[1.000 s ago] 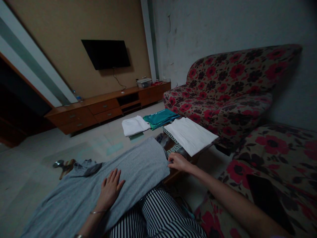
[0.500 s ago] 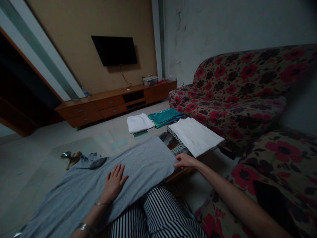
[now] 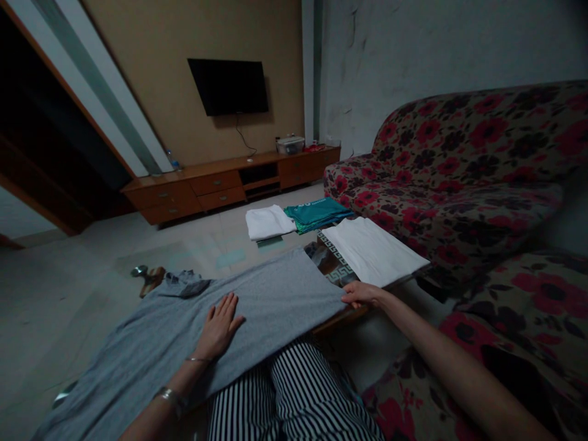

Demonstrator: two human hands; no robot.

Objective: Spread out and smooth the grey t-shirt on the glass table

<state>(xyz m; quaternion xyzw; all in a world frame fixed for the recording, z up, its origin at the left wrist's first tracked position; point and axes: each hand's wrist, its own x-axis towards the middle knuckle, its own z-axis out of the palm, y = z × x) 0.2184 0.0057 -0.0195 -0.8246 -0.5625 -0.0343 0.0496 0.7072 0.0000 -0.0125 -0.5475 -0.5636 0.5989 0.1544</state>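
My left hand [image 3: 219, 327] stays flat on the gray shirt [image 3: 271, 300], fingers released and spread; my right hand [image 3: 361, 294] stays at its edge, grip unclear.

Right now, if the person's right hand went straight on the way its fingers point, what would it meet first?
The right hand would meet the grey knit shirt first: its fingertips sit at the shirt's edge, seemingly touching it, though depth is unclear from this view.

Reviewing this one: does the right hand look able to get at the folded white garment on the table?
Probably yes: the right hand rests at the edge of the grey T-shirt, just short of the folded white garment, and nothing appears to lie between them.
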